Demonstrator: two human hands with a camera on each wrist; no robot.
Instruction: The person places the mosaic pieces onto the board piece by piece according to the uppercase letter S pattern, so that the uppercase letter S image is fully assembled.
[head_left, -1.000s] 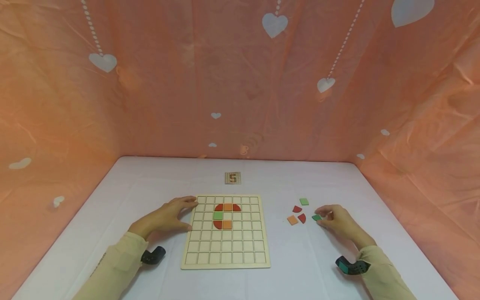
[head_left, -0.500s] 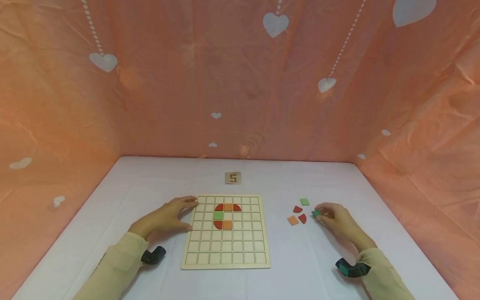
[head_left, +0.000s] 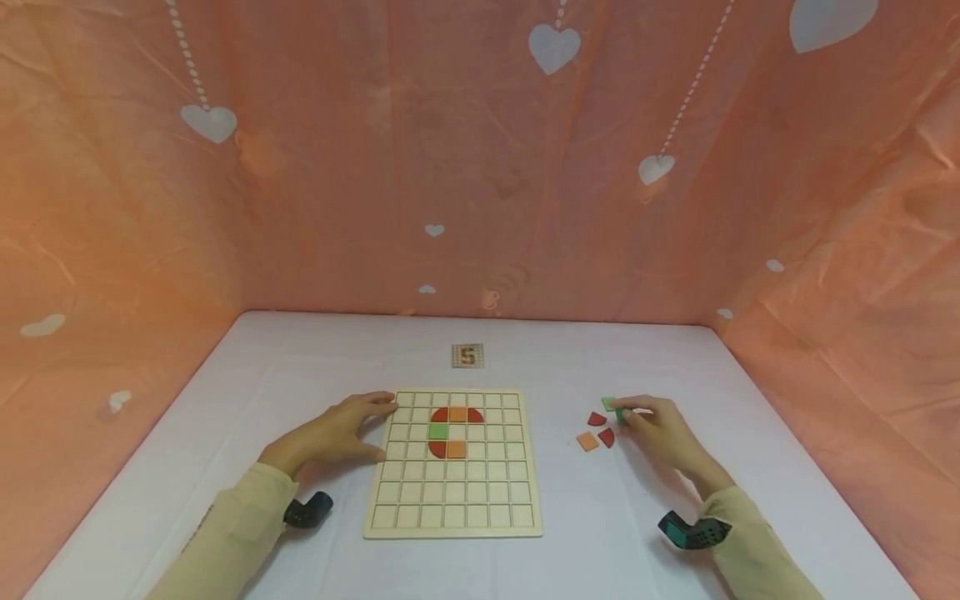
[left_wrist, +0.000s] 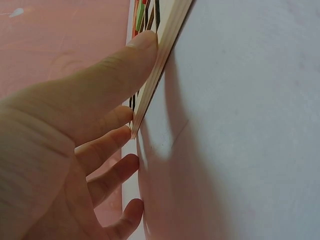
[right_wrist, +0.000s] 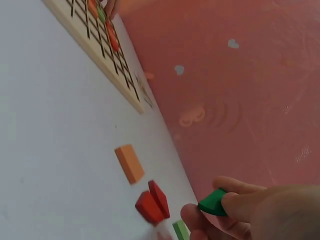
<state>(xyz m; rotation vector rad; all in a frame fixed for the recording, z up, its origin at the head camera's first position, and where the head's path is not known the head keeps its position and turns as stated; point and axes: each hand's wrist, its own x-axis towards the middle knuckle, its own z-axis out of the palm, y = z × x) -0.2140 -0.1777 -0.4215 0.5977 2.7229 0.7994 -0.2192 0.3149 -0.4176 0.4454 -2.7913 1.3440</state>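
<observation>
The wooden grid board [head_left: 453,493] lies flat in the head view, with red, orange and light green pieces set in its upper cells. At its left edge my left hand [head_left: 339,429] rests, thumb and fingers spread; in the left wrist view the thumb touches the board's rim [left_wrist: 165,60]. My right hand [head_left: 660,429] pinches a dark green piece [right_wrist: 212,202] between thumb and fingers, off to the right of the board. Near that hand lie a light green square [head_left: 608,403], two red quarter-round pieces [head_left: 606,437] and an orange square [head_left: 587,442].
Behind the board lies a small card [head_left: 468,356] with a figure on a grid. The white tabletop [head_left: 330,350] is bounded by orange-pink cloth walls [head_left: 337,167] with heart prints. A black device [head_left: 307,510] sits at each wrist.
My right hand has lifted the dark green piece and moved it slightly left and farther away, close to the light green square. The left hand stays on the board's edge.
</observation>
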